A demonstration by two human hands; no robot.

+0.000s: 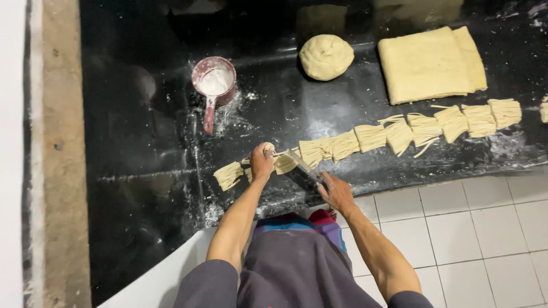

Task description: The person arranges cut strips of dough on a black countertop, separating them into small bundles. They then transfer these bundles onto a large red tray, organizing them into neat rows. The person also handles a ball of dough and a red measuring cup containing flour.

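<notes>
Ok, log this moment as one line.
left hand: on noodle bundle | right hand: holds knife | scoop of flour, dough ball, folded dough sheet behind
</notes>
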